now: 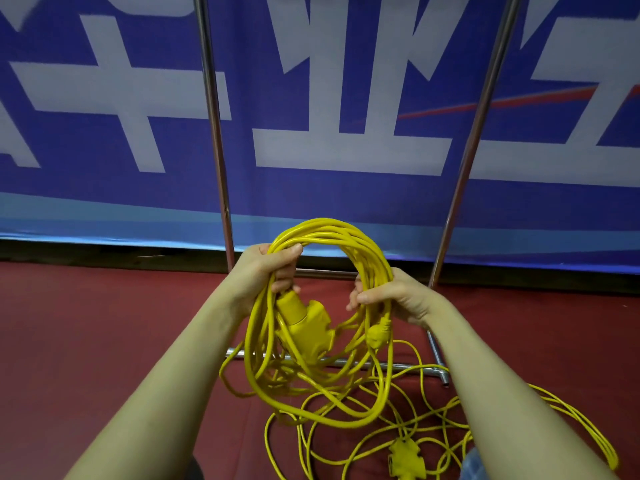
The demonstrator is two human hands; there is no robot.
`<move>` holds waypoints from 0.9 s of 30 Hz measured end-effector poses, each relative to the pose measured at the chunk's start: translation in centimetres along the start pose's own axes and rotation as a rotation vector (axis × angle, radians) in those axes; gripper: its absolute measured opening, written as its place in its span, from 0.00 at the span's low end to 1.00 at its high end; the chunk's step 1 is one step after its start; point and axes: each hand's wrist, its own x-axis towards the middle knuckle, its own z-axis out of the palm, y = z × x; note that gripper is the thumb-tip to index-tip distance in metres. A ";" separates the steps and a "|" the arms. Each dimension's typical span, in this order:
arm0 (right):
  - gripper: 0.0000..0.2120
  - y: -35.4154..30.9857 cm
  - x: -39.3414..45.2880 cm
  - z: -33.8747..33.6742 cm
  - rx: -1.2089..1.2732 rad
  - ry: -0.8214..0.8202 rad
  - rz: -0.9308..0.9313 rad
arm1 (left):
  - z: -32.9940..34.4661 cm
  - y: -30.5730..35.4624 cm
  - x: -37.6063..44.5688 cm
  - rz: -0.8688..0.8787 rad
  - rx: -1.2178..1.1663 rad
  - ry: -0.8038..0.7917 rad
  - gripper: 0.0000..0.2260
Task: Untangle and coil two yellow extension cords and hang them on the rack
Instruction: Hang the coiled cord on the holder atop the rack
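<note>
A coiled yellow extension cord point(329, 237) hangs between both hands in front of the rack. My left hand point(263, 271) grips the coil's upper left side, and my right hand point(391, 296) grips its right side. The cord's yellow socket block point(304, 327) dangles inside the loop, and its plug point(377, 336) hangs just below my right hand. A second yellow cord point(433, 420) lies loose and tangled on the red floor at lower right, its socket block point(407, 457) near the bottom edge. The rack's two metal uprights point(214, 133) rise ahead.
The rack's base bars point(398, 367) lie on the red carpet point(86, 323) under the coil. A blue banner with large white characters point(346, 150) hangs close behind the rack. A bit of blue denim point(472, 465) shows at the bottom right.
</note>
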 end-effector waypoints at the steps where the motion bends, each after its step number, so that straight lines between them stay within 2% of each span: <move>1: 0.15 0.0 -0.1 0.0 0.025 -0.035 -0.003 | -0.1 0.1 0.0 0.004 -0.012 -0.003 0.13; 3: 0.18 0.0 -0.4 0.0 0.108 -0.119 -0.007 | -0.2 0.4 -0.1 0.013 -0.037 -0.019 0.16; 5: 0.23 0.1 -0.5 -0.1 0.219 -0.187 -0.019 | -0.3 0.6 -0.1 0.014 -0.055 -0.030 0.27; 7: 0.27 -0.1 -0.7 0.2 0.301 -0.205 -0.027 | -0.2 0.8 -0.2 0.011 -0.077 -0.006 0.31; 9: 0.27 -0.4 -0.8 0.5 0.340 -0.213 -0.046 | -0.1 0.7 -0.2 0.020 -0.110 0.027 0.26; 11: 0.22 -0.4 -1.0 0.7 0.334 -0.249 -0.084 | 0.2 0.7 -0.4 0.030 -0.108 0.070 0.16; 16: 0.30 -0.5 -1.7 0.7 0.289 -0.352 -0.045 | 0.4 0.7 -0.8 0.029 -0.089 0.117 0.16; 18: 0.29 -1.3 -1.9 1.0 0.267 -0.257 -0.030 | 0.5 1.2 -1.1 0.005 -0.085 0.133 0.16; 22: 0.09 -3.1 -2.4 1.2 0.018 0.047 -0.043 | -0.4 2.3 -1.7 -0.052 0.036 0.120 0.19; 27: 0.04 -4.7 -3.4 1.5 -0.306 0.285 -0.138 | -1.1 3.3 -3.3 -0.046 0.289 0.132 0.20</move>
